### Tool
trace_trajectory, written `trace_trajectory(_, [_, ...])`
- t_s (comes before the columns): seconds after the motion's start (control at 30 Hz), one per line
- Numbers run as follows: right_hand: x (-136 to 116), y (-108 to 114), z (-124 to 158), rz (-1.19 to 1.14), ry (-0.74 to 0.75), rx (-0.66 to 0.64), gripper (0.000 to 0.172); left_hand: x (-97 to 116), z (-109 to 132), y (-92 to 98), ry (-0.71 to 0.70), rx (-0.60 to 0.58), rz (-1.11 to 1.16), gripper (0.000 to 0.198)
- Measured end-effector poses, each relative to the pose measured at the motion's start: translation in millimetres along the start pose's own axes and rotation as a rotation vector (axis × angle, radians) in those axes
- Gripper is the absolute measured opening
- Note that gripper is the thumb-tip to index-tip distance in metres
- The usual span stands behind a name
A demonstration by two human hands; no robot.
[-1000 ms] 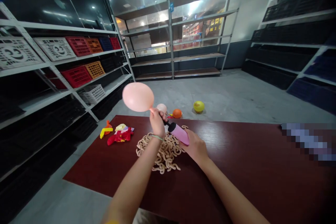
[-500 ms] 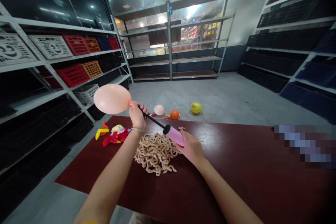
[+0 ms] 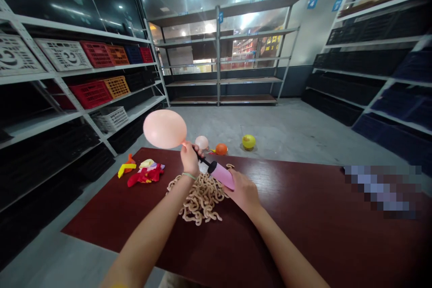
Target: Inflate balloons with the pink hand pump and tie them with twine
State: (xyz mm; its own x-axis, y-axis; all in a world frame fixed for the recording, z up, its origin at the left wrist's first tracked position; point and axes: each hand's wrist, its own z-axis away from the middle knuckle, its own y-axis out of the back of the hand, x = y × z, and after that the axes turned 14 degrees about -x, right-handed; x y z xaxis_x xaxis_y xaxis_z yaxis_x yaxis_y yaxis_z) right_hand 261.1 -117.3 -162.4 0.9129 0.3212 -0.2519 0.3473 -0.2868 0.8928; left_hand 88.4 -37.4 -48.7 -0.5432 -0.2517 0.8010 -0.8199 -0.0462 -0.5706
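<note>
An inflated pale pink balloon (image 3: 165, 129) sits at the tip of a hand pump. My left hand (image 3: 190, 158) is closed around the balloon's neck and the pump's black end. The pump's pink barrel (image 3: 222, 176) is gripped by my right hand (image 3: 243, 191). Only a short piece of black rod shows between the two hands. Under the pump lies a heap of beige curly strands (image 3: 201, 200) on the dark red table (image 3: 297, 216). Left of the heap are limp balloons: a red one (image 3: 146, 176), a yellow one (image 3: 127, 170) and others.
On the floor beyond the table are a yellow balloon (image 3: 249, 142), an orange balloon (image 3: 221, 148) and a pale balloon (image 3: 201, 142). A blurred bluish item (image 3: 378, 189) lies at the table's right. Shelves with crates (image 3: 91, 93) stand left.
My left hand has moved right and down toward my right hand, carrying the balloon with it. Less of the black rod shows between the hands. The view has shifted slightly.
</note>
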Motion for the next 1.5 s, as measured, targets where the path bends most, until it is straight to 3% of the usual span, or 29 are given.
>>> trace_trajectory(0.1, [-3,-4,-2,-0.04,0.02,0.031,0.044,36,-21,8.9,-0.085,-0.024,-0.027,0.031])
trace_trajectory(0.2, [-4,-7,-4,-0.077,0.011,0.057,0.044,47,-26,6.3,-0.148,-0.012,-0.035,0.032])
trace_trajectory(0.33, [-1,-7,-4,-0.069,-0.056,0.064,0.046,10,-5,-12.4,-0.134,0.086,-0.028,0.038])
trace_trajectory(0.47, [2,-3,-1,-0.059,-0.09,0.079,0.049,-36,21,-28.0,-0.033,0.022,-0.037,0.038])
trace_trajectory(0.57, [-1,0,1,0.011,-0.081,0.063,0.045,-41,23,-20.9,0.015,-0.004,-0.033,0.037])
trace_trajectory(0.63, [-5,1,2,0.069,-0.048,0.044,0.043,-25,14,-8.8,0.03,0.021,-0.047,0.036])
trace_trajectory(0.73, [-10,-1,1,0.08,0.02,0.041,0.04,17,-5,5.9,-0.022,0.021,-0.09,0.033])
trace_trajectory(0.83, [-11,-5,0,0.014,0.052,0.07,0.038,58,-24,7.0,-0.096,-0.056,-0.129,0.032])
trace_trajectory(0.9, [-9,-7,-1,-0.021,0.043,0.085,0.039,66,-31,2.9,-0.144,-0.066,-0.134,0.032])
trace_trajectory(0.97, [-7,-7,-2,-0.019,0.006,0.092,0.04,53,-31,-2.0,-0.188,-0.01,-0.131,0.034])
trace_trajectory(1.07, [-3,-5,-2,0.028,-0.071,0.094,0.042,5,-13,-9.7,-0.139,0.071,-0.126,0.039])
trace_trajectory(1.17, [-1,-2,0,0.052,-0.091,0.091,0.041,-37,10,-14.7,-0.025,0.022,-0.09,0.035])
trace_trajectory(1.23, [-2,-1,0,0.06,-0.07,0.081,0.04,-46,17,-12.3,0.019,0.003,-0.072,0.032])
trace_trajectory(1.33, [-6,-2,0,0.091,-0.007,0.052,0.039,-29,12,2.7,0.056,0.012,-0.074,0.03])
trace_trajectory(1.5, [-13,-3,-1,0.087,0.083,0.029,0.034,35,-16,33.5,-0.007,0.07,-0.107,0.028])
